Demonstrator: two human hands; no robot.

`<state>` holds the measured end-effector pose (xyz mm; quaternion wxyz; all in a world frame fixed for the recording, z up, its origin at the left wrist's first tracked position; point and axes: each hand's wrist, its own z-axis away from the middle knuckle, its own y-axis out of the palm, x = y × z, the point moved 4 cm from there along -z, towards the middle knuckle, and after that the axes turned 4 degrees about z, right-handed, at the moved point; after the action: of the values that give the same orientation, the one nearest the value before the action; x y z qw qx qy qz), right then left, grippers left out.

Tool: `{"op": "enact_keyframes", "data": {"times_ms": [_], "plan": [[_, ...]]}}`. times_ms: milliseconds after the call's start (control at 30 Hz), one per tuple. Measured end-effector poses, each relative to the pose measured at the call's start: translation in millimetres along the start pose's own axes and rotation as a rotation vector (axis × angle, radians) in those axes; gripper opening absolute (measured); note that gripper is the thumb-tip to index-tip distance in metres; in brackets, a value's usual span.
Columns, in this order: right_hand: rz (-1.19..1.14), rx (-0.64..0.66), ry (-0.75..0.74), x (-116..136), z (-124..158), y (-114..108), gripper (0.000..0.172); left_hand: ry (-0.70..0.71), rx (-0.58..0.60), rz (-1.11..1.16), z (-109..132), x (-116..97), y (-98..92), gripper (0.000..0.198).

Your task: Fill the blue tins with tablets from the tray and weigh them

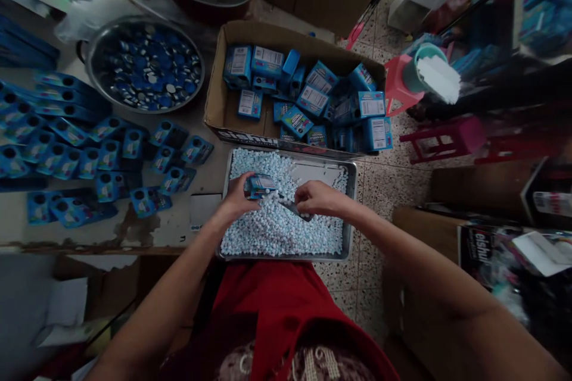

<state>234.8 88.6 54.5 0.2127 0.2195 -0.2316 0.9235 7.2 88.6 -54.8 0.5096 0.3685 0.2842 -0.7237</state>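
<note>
My left hand (236, 197) is closed around a small blue printed carton (261, 182), held tipped on its side over the metal tray (351, 190). White and pale-blue candy pellets (272, 232) fill much of that tray. My right hand (318, 197) grips a small dark scoop (295, 209), whose front end points at the carton's right end. Some pellets lie at the scoop's tip, close to the carton. How full the carton is cannot be seen.
A cardboard box (243, 133) full of blue cartons borders the tray's far side. Several blue cartons (111, 155) with round holes stand on the table at left, near a metal bowl (89, 68) of blue-and-silver discs. Right of the tray are a tiled floor and a pink stool (465, 134).
</note>
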Motion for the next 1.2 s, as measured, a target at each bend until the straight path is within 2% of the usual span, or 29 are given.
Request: {"op": "enact_keyframes", "data": {"times_ms": [100, 167, 267, 367, 433, 500, 600, 700, 833, 933, 1000, 1067, 1200], "plan": [[0.028, -0.018, -0.007, 3.4, 4.2, -4.7, 0.008, 0.263, -0.171, -0.399, 1.7, -5.2, 4.6, 0.072], [0.035, -0.053, -0.033, -5.7, 19.0, -7.1, 0.01, 0.388, -0.19, -0.571, -0.3, -6.9, 7.4, 0.053], [0.038, -0.124, -0.041, -42.2, 47.7, 3.4, 0.017, 0.479, -0.101, -0.652, -6.7, 0.6, 4.3, 0.045], [0.15, -0.235, 0.148, -97.7, 57.5, 40.4, 0.019, 0.529, -0.068, -0.623, -7.8, 19.3, -2.4, 0.043], [0.287, -0.306, 0.359, -130.3, 47.2, 74.8, 0.022, 0.541, -0.119, -0.598, -4.7, 36.0, -3.1, 0.044], [0.376, -0.336, 0.464, -147.6, 25.3, 109.8, 0.025, 0.514, -0.191, -0.572, -1.4, 54.3, 1.6, 0.044], [0.402, -0.35, 0.417, -147.8, -14.6, 149.1, 0.029, 0.469, -0.283, -0.506, -0.1, 76.0, 19.2, 0.044], [0.357, -0.35, 0.333, -137.4, -45.4, 167.9, 0.028, 0.499, -0.373, -0.403, -4.8, 82.1, 46.0, 0.045], [0.136, -0.452, 0.229, -136.5, -63.0, 168.1, 0.028, 0.535, -0.423, -0.312, -19.4, 71.6, 89.4, 0.045], [-0.093, -0.555, 0.155, -151.0, -54.7, 160.9, 0.028, 0.607, -0.463, -0.207, -26.3, 53.1, 108.0, 0.043], [-0.246, -0.583, 0.088, -161.3, -38.5, 155.2, 0.029, 0.637, -0.477, -0.205, -27.1, 38.0, 107.8, 0.043], [-0.377, -0.572, 0.011, -166.5, -15.9, 147.6, 0.03, 0.643, -0.442, -0.296, -26.2, 22.2, 100.3, 0.042], [-0.46, -0.505, -0.097, -155.6, 30.3, 120.1, 0.029, 0.636, -0.36, -0.512, -22.2, -2.0, 79.8, 0.038]]}}
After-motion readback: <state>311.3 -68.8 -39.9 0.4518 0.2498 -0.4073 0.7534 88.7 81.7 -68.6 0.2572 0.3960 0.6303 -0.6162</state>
